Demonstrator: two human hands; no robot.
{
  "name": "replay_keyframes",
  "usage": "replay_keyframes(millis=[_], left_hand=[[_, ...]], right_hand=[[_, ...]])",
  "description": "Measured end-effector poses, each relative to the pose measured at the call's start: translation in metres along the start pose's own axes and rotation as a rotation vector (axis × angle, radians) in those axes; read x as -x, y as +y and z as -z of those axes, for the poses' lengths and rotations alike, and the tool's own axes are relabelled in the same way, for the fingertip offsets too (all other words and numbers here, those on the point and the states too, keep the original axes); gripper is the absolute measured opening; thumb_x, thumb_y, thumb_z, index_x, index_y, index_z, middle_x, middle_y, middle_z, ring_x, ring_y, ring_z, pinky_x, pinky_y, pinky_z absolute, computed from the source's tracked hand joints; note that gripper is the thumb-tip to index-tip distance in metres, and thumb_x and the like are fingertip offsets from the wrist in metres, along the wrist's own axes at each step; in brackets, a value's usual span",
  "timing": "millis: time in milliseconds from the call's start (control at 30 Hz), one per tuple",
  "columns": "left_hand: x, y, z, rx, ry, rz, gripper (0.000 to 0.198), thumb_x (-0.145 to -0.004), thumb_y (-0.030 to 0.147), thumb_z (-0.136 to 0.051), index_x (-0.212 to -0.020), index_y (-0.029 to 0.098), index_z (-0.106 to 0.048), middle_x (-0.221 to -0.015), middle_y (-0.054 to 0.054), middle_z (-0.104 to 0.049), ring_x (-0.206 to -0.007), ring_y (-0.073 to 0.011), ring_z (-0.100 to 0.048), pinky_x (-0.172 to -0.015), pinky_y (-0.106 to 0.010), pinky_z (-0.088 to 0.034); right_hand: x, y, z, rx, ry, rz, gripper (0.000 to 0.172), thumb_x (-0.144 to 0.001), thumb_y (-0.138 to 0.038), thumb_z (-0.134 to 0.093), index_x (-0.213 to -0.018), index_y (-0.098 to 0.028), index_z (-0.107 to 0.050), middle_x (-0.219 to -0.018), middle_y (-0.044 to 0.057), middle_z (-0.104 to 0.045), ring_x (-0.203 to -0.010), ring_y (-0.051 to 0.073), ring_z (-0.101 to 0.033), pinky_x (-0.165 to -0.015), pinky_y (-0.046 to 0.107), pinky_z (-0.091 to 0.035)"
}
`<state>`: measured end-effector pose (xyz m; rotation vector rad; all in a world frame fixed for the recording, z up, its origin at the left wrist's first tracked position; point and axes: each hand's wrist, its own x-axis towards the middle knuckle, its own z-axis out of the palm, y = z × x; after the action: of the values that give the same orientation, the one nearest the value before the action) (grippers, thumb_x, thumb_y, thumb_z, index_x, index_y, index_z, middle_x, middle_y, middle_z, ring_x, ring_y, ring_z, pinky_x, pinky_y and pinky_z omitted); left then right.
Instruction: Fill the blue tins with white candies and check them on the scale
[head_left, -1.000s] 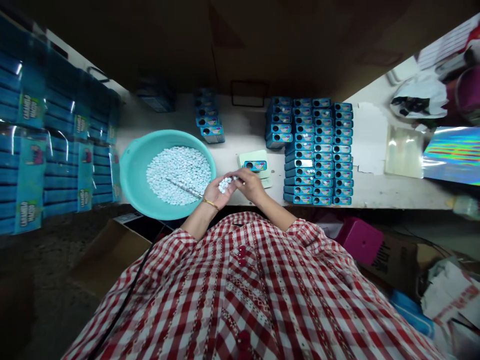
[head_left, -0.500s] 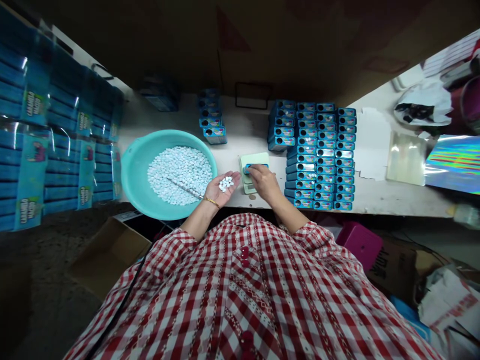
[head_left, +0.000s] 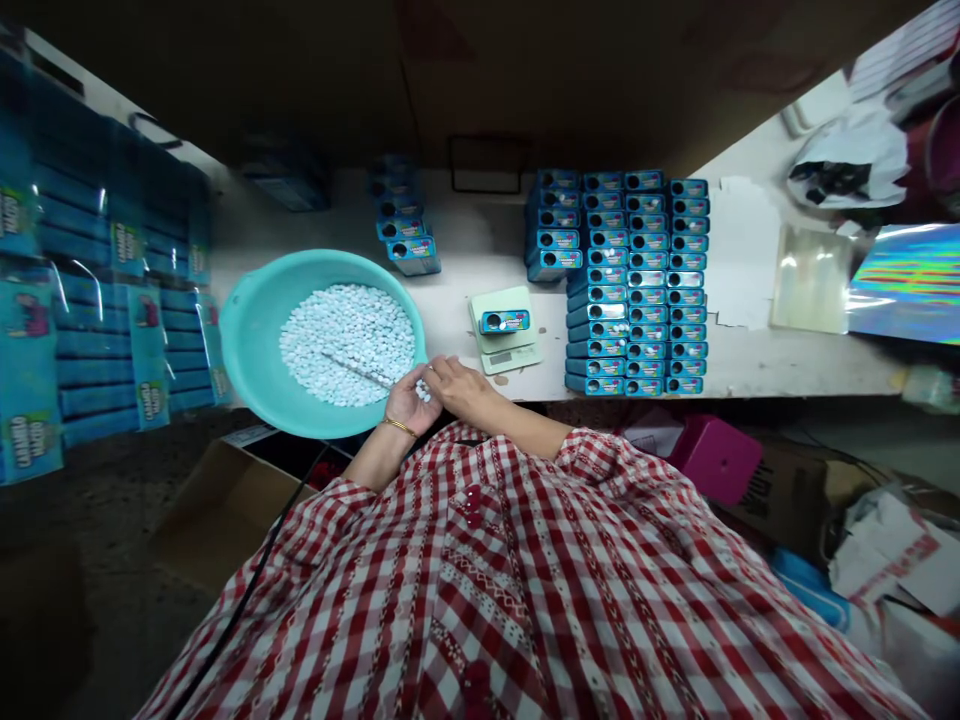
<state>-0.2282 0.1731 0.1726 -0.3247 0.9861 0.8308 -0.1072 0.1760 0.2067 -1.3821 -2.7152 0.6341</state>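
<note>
Cupped at the near right rim of the turquoise basin (head_left: 241, 345), my left hand (head_left: 405, 405) holds some small white candies (head_left: 424, 391). My right hand (head_left: 465, 390) reaches over that palm with its fingers bent together at the candies; anything between the fingertips is hidden. Many more white candies (head_left: 352, 335) fill the basin, and a thin rod-like tool (head_left: 356, 370) lies across them. Just beyond my right hand, a small blue tin (head_left: 514, 321) rests on a pale green scale (head_left: 501, 358). A dark round opening shows at the tin's left end, with a white bit beside it.
Rows of blue tins (head_left: 628, 290) stand to the right of the scale. A shorter row of tins (head_left: 412, 255) stands behind the basin. Clear-wrapped blue packs (head_left: 97, 340) are stacked at left. A dark cardboard panel (head_left: 480, 80) overhangs the back. A pink stool (head_left: 716, 460) sits below the table.
My right hand has left the tin on the scale and moved left to the candies in my left palm. My left hand has drawn slightly nearer my body. The view has shifted a little.
</note>
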Motion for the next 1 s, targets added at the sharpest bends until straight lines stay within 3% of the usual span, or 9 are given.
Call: replay_keyframes(millis=[233, 333, 467, 600, 767, 1000], left_hand=[[0.002, -0.001, -0.017, -0.013, 0.037, 0.001, 0.029, -0.086, 0.014, -0.040, -0.103, 0.004, -0.062, -0.082, -0.010, -0.069, -0.077, -0.0129, -0.066, -0.077, -0.022, -0.053], [-0.002, -0.003, -0.027, -0.003, 0.046, -0.037, 0.025, -0.085, 0.011, -0.041, -0.094, 0.006, -0.064, -0.067, -0.005, -0.066, -0.062, -0.0105, -0.064, -0.075, -0.023, -0.053], [-0.007, -0.002, -0.040, -0.061, -0.029, -0.050, 0.024, -0.082, 0.012, -0.043, -0.091, 0.007, -0.065, -0.081, -0.012, -0.070, -0.084, -0.0188, -0.067, -0.082, -0.033, -0.053], [-0.010, 0.000, -0.046, -0.101, -0.046, -0.050, 0.021, -0.080, 0.013, -0.046, -0.087, 0.007, -0.065, -0.096, -0.016, -0.069, -0.102, -0.0235, -0.063, -0.089, -0.036, -0.051], [-0.009, 0.000, -0.046, -0.105, -0.029, -0.050, 0.020, -0.080, 0.014, -0.046, -0.085, 0.008, -0.065, -0.095, -0.015, -0.069, -0.103, -0.0232, -0.063, -0.089, -0.035, -0.051], [-0.007, 0.001, -0.038, -0.088, -0.001, -0.054, 0.021, -0.082, 0.014, -0.045, -0.085, 0.007, -0.064, -0.093, -0.016, -0.069, -0.099, -0.0226, -0.064, -0.083, -0.033, -0.053]], right_hand=[[0.001, 0.011, -0.010, -0.103, 0.006, 0.038, 0.017, -0.088, -0.011, -0.047, -0.097, -0.012, -0.060, -0.107, 0.011, -0.060, -0.097, 0.018, -0.055, -0.079, 0.029, -0.049], [0.004, 0.029, -0.010, -0.261, 0.105, -0.039, 0.017, -0.087, -0.013, -0.049, -0.099, -0.013, -0.061, -0.101, 0.009, -0.062, -0.093, 0.016, -0.056, -0.080, 0.028, -0.047], [0.014, 0.068, 0.004, -0.351, 0.306, -0.210, 0.019, -0.087, -0.013, -0.045, -0.095, -0.015, -0.063, -0.094, 0.007, -0.062, -0.091, 0.016, -0.056, -0.082, 0.027, -0.045], [0.017, 0.098, 0.020, -0.197, 0.249, -0.382, 0.020, -0.086, -0.013, -0.045, -0.094, -0.015, -0.064, -0.095, 0.010, -0.062, -0.090, 0.019, -0.056, -0.079, 0.029, -0.044], [0.009, 0.103, 0.022, -0.140, 0.182, -0.404, 0.022, -0.088, -0.017, -0.046, -0.098, -0.014, -0.065, -0.098, 0.010, -0.062, -0.091, 0.020, -0.056, -0.080, 0.029, -0.044], [0.021, 0.110, 0.009, -0.319, 0.434, -0.406, 0.024, -0.088, -0.015, -0.043, -0.099, -0.017, -0.064, -0.098, 0.008, -0.063, -0.093, 0.018, -0.057, -0.085, 0.030, -0.045]])
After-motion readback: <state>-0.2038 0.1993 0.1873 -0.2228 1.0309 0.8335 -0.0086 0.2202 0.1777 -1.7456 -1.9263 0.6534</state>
